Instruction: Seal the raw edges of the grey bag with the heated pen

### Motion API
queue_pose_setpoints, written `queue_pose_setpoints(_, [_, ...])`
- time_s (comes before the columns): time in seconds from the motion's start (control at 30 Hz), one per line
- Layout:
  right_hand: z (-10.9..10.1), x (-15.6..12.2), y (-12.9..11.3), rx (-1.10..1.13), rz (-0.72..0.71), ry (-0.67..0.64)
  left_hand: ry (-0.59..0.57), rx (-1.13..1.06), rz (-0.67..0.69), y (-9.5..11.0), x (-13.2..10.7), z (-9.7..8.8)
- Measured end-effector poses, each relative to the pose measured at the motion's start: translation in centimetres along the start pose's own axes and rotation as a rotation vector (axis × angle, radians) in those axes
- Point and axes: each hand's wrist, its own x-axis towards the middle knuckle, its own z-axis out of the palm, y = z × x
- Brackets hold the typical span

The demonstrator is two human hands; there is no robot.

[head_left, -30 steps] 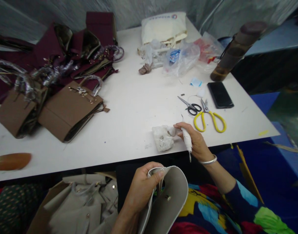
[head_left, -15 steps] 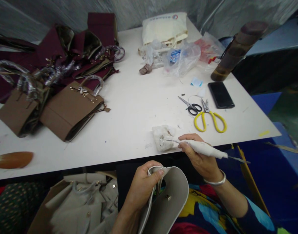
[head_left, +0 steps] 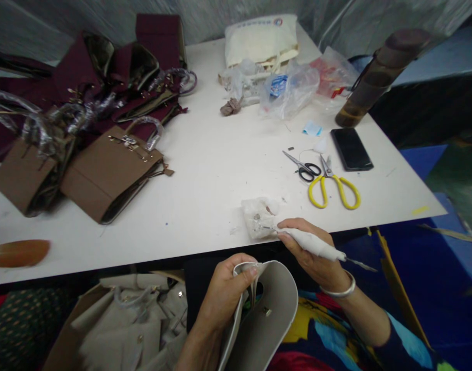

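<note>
From the head camera, we take the white table (head_left: 205,170) as our landmark. Below its near edge, our left hand (head_left: 224,296) is pinched shut on the rim of a pale grey bag panel (head_left: 265,314), thumb on top, holding the curved piece up in our lap. Our right hand (head_left: 317,252) rests at the table's near edge, fingers wrapped tight around a white-handled pointed tool (head_left: 313,243). Its thin front tip touches a small clear bag of fittings (head_left: 259,216) lying on the table just inside that edge.

We judge the step in hand to be picking a small fitting out of that bag with the tool's tip, while the panel waits. The next move likely calls for carrying the tip down to the panel's inner face, where a small metal stud (head_left: 266,310) shows, with the left hand keeping the rim steady.

Counting: two pairs of scissors lie toward the table's right side, one black-handled (head_left: 303,167), one yellow-handled (head_left: 334,185), just beside each other. One dark phone (head_left: 351,149) lies beyond them, and one brown bottle (head_left: 375,77) stands at the far right corner. Two brown handbags (head_left: 104,172) lie on the left; the maroon ones (head_left: 143,56) behind are too heaped to count. Grey bag parts (head_left: 131,319) sit in a box below the table.
</note>
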Motion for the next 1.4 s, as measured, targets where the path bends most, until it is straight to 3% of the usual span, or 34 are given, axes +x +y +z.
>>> queue_pose_setpoints(0.27, [0.2,0.2,0.1,0.005,-0.001,-0.022,0.016,-0.012,-0.021,1.1,-0.4,0.4])
queue_pose_setpoints(0.43, [-0.1,-0.2,-0.2,0.195,0.181,0.069,0.026,-0.013,-0.020,1.3,-0.5,0.4])
queue_pose_setpoints(0.57, [-0.3,-0.9,-0.7,0.505,0.415,-0.097,0.011,-0.060,-0.038,1.1,-0.5,0.4])
queue_pose_setpoints(0.67, [-0.2,-1.2,-1.0,0.585,0.486,-0.194,-0.027,-0.102,-0.042,0.9,-0.4,0.2])
queue_pose_setpoints(0.93, [0.1,-1.2,-1.1,0.568,0.448,-0.219,-0.052,-0.129,-0.028,0.1,0.0,-0.4])
queue_pose_setpoints(1.4, [0.2,-0.3,-1.3,0.555,0.397,-0.328,0.011,-0.119,-0.052,0.2,-0.4,0.7])
